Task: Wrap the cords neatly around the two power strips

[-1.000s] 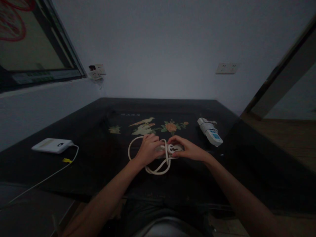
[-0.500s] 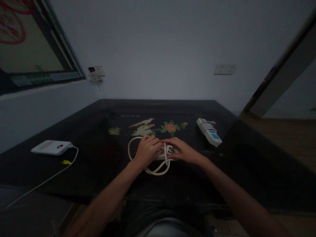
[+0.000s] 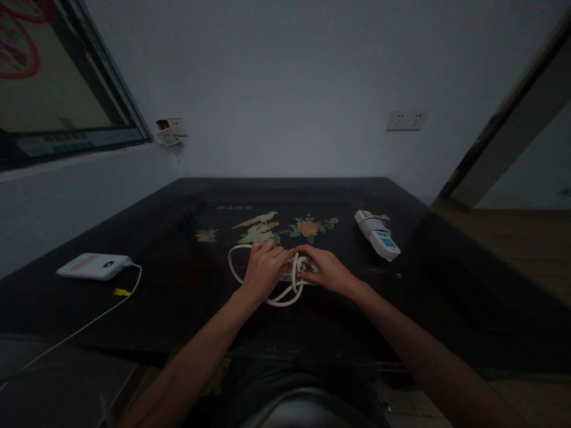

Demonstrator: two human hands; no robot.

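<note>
A white power strip with a looped white cord (image 3: 277, 299) lies in the middle of a black table (image 3: 178, 285) that has a painted bird and flower panel. My left hand (image 3: 264, 268) is closed on the strip's left part, with the cord looping out from under it. My right hand (image 3: 325, 271) is curled on the strip's right end, where the white plug (image 3: 304, 265) shows between the two hands. The strip's body is mostly hidden by my fingers. The room is dim.
A second white power strip (image 3: 377, 235) with a blue label lies at the table's right. A flat white device (image 3: 93, 265) with a white cable (image 3: 80, 326) sits at the left. Wall sockets (image 3: 405, 120) are on the back wall, and a window is at upper left.
Both hands and the strip have shifted slightly away from me, and the hands have closed in toward each other. The cord loop in front has grown smaller.
</note>
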